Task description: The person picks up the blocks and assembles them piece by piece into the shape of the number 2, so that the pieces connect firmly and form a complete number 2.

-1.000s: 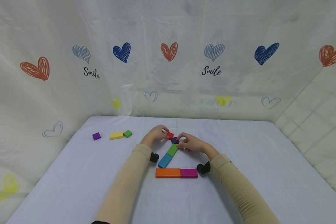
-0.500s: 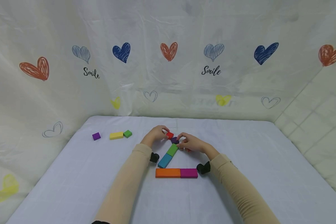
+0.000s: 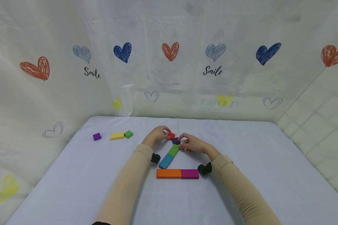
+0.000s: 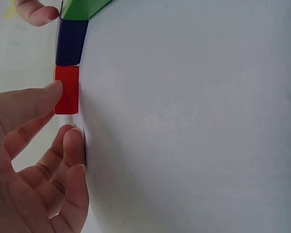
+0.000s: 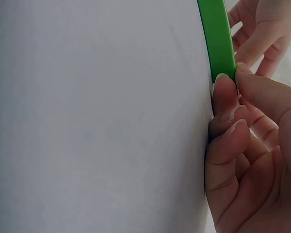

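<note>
In the head view, my left hand (image 3: 157, 133) pinches a small red block (image 3: 171, 135) at the far end of a slanted row. In the left wrist view, its thumb lies on the red block (image 4: 68, 90), which touches a dark blue block (image 4: 72, 42). My right hand (image 3: 193, 143) holds the dark blue block (image 3: 176, 141) from the right, index finger at its far side and thumb near the green block (image 3: 173, 150). A blue block (image 3: 166, 161) continues the row. In the right wrist view, fingertips meet the green block's end (image 5: 219, 43); the dark blue block is hidden there.
Before the row lie an orange block (image 3: 169, 173) and a magenta block (image 3: 190, 174), end to end. Farther left on the white-covered table (image 3: 73, 175) are a purple block (image 3: 97, 137), a yellow block (image 3: 117, 136) and a small green block (image 3: 128, 134). A hanging sheet (image 3: 169, 78) stands behind.
The red block has tilted very slightly in my left fingers. Both hands and the other blocks look the same.
</note>
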Available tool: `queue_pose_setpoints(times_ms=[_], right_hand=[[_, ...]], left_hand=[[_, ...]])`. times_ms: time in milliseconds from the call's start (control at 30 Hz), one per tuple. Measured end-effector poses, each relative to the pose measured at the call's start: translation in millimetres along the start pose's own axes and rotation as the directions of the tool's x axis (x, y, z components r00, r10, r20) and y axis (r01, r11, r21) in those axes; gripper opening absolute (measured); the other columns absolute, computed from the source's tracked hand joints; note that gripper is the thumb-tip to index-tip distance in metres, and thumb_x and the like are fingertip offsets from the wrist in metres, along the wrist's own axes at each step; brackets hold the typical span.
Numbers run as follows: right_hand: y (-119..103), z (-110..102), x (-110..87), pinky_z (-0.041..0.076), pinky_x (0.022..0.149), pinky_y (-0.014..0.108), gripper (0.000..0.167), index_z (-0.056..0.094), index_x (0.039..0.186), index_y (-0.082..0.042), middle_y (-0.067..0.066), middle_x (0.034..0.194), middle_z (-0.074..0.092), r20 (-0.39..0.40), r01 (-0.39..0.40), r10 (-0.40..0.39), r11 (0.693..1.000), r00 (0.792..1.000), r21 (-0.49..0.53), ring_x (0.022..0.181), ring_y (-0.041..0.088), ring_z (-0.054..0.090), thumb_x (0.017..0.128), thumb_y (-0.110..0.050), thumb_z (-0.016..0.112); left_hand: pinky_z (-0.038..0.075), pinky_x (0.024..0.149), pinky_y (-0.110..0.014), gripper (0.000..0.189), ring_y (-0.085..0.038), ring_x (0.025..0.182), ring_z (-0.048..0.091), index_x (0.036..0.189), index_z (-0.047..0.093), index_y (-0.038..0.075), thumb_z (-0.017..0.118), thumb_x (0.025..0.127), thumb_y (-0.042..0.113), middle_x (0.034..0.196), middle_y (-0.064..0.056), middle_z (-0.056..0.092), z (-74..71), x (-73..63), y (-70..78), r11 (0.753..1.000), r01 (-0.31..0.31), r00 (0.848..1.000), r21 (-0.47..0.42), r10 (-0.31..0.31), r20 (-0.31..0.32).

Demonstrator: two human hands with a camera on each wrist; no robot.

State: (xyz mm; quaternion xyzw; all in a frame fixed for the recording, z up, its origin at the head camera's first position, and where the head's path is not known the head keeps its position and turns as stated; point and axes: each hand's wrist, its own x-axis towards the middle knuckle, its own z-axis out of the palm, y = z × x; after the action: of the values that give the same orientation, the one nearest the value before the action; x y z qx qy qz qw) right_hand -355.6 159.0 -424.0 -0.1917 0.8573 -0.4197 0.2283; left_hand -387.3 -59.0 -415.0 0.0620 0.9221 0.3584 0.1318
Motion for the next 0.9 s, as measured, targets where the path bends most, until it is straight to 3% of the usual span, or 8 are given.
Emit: queue_pose_setpoints(times_ms=[400, 900], right_hand=[[0, 0, -0.9, 0.042, 0.065, 0.027, 0.028, 0.051, 0.128, -0.009, 0.006, 0.085, 0.065, 0.0, -0.002, 0.002, 1.0, 1.0, 0.003, 0.065, 0.019, 0.049, 0.104, -0.019, 0.062], [0, 0, -2.3, 0.041, 0.065, 0.027, 0.03, 0.05, 0.129, -0.009, 0.007, 0.086, 0.065, 0.003, 0.004, -0.004, 1.0, 1.0, 0.012, 0.065, 0.019, 0.048, 0.104, -0.019, 0.062]], left_hand=[[0.054, 0.092, -0.038, 0.035, -0.026, 0.1, 0.063, 0.133, 0.063, 0.009, 0.067, 0.099, 0.017, 0.123, -0.015, 0.064, -10.9, -5.1, -6.5, 0.999, -0.033, 0.999, -0.012, 0.033, 0.0], [0.052, 0.09, -0.041, 0.03, -0.026, 0.1, 0.061, 0.132, 0.065, 0.007, 0.06, 0.103, 0.015, 0.118, -0.012, 0.064, -41.9, -24.3, -29.0, 0.981, -0.192, 0.976, 0.017, 0.193, -0.101]])
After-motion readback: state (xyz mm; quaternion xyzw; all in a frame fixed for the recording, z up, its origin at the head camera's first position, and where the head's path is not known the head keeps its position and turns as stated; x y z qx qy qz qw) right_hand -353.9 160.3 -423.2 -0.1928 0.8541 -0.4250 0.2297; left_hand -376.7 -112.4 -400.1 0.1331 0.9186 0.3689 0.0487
